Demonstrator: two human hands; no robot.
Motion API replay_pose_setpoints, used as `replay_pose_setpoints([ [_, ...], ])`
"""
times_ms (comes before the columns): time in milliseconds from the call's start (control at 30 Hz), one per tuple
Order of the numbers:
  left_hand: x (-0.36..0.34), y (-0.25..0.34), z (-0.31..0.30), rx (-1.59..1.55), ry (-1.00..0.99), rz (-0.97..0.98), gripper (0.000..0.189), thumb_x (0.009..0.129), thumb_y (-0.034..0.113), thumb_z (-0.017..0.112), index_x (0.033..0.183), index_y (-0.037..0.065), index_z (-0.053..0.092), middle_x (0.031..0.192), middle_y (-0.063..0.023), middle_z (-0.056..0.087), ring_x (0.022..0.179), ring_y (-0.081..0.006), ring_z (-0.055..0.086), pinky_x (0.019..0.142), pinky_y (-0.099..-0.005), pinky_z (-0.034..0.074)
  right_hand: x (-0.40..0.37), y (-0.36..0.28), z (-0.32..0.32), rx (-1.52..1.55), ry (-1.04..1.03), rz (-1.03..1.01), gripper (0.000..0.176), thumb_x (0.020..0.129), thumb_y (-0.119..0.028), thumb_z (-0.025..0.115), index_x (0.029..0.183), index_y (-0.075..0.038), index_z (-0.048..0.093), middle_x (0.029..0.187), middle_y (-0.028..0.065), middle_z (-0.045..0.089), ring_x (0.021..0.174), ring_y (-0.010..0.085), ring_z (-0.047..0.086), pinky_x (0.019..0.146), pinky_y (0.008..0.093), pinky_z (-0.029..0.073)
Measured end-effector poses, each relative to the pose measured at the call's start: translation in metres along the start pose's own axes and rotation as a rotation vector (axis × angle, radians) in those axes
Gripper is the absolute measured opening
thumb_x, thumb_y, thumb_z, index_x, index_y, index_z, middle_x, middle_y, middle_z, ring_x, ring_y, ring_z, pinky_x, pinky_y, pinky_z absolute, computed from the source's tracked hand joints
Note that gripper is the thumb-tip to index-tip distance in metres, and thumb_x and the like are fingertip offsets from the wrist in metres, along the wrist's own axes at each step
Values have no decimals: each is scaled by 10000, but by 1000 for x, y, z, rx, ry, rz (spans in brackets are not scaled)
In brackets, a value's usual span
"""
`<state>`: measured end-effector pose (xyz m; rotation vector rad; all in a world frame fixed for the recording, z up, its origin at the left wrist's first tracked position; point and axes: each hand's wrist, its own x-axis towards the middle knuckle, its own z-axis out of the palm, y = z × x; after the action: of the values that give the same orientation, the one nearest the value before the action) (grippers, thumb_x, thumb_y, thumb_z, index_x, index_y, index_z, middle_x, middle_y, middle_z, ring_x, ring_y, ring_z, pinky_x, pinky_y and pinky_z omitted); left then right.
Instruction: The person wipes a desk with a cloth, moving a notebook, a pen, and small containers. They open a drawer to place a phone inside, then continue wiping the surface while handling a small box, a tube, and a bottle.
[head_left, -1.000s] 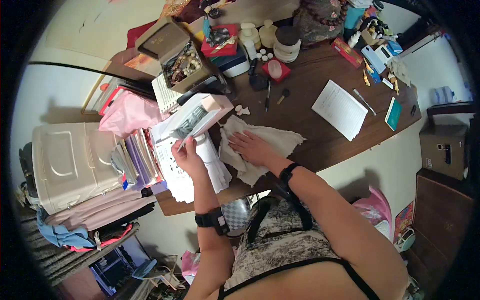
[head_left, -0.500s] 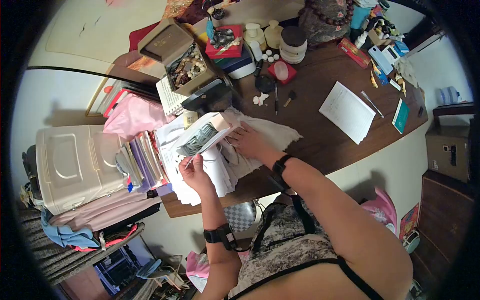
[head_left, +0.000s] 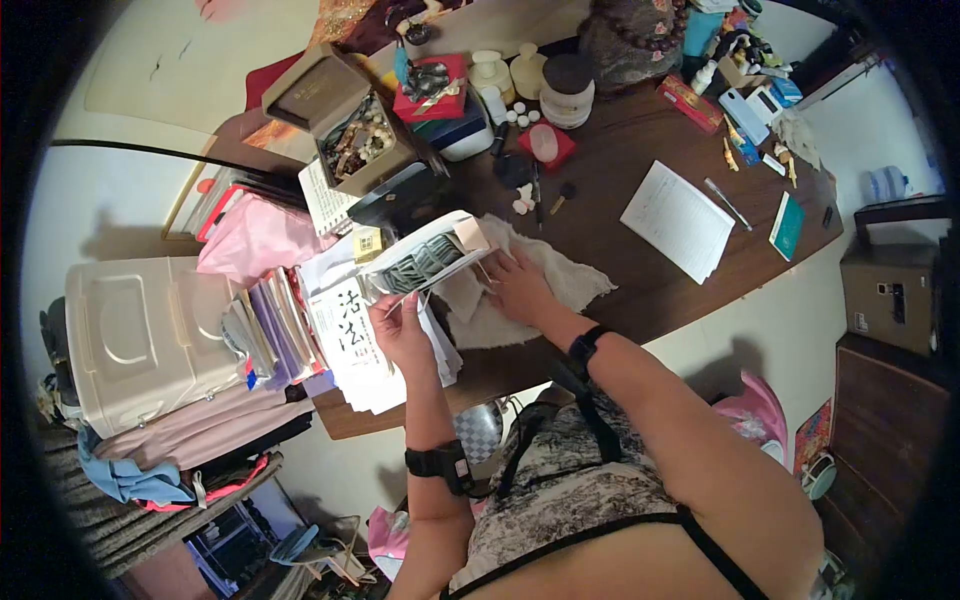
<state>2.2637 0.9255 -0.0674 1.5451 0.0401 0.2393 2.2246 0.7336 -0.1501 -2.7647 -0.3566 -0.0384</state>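
Observation:
My left hand (head_left: 402,332) is closed on the near edge of an open white box (head_left: 460,222). Dark green-grey, ribbed contents (head_left: 420,262) show inside it. The box is tilted above a stack of papers and booklets, with a white cover bearing large black characters (head_left: 350,322) directly beneath. My right hand (head_left: 525,290) lies on a crumpled white cloth (head_left: 575,280), its fingers stretched toward the right end of the box. The cloth covers part of the dark wooden table.
Upright folders (head_left: 285,330) and a pale plastic drawer unit (head_left: 150,330) stand at left. Behind the box sits an open brown case (head_left: 365,150) of beads, with bottles and jars (head_left: 567,90) beside it. Written sheets (head_left: 678,220), a pen and a green booklet (head_left: 787,227) lie at right.
The box has shifted slightly right and up and now shows more of its contents. The cover with black characters has come into view. My right hand has moved a little right on the cloth.

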Motion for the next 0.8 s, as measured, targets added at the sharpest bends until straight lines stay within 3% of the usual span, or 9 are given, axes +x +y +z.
replay_pose_setpoints([
  [133,-3,-3,19,-15,-38,-80,188,854,-19,672,959,52,533,866,-26,600,798,-96,581,739,-231,516,-42,-3,-7,77,-135,-73,522,916,-342,502,1397,-147,447,1524,46,300,1435,236,202,1177,471,142],
  [333,0,-30,33,84,-66,9,202,833,35,724,928,48,546,851,-17,586,754,-88,546,670,-210,458,-85,4,-15,16,-153,-90,585,904,-328,520,1438,-136,374,1537,40,277,1433,221,213,1180,451,147],
  [533,20,-56,7,116,46,-53,231,848,56,718,970,24,525,872,-60,622,743,-113,590,660,-234,495,-91,12,-20,42,-77,26,590,863,-301,574,1407,-137,413,1528,46,295,1424,221,237,1168,458,179],
  [633,28,-59,2,195,64,-29,241,854,58,712,993,19,519,839,-52,631,730,-116,598,667,-241,502,-84,2,-19,24,94,116,576,848,-288,586,1385,-139,441,1515,51,321,1416,228,256,1157,463,197],
  [733,26,-55,6,176,45,-51,313,847,60,719,1055,12,489,970,-101,609,824,-145,599,722,-250,500,-62,-5,-20,12,110,123,563,850,-290,579,1378,-140,453,1506,58,338,1413,232,265,1153,465,197],
  [800,21,-53,16,139,109,45,363,838,73,730,1073,15,459,1081,-119,522,911,-174,563,773,-282,492,-48,-6,-18,41,105,100,560,858,-294,569,1382,-138,448,1510,60,328,1417,232,257,1158,465,183],
])
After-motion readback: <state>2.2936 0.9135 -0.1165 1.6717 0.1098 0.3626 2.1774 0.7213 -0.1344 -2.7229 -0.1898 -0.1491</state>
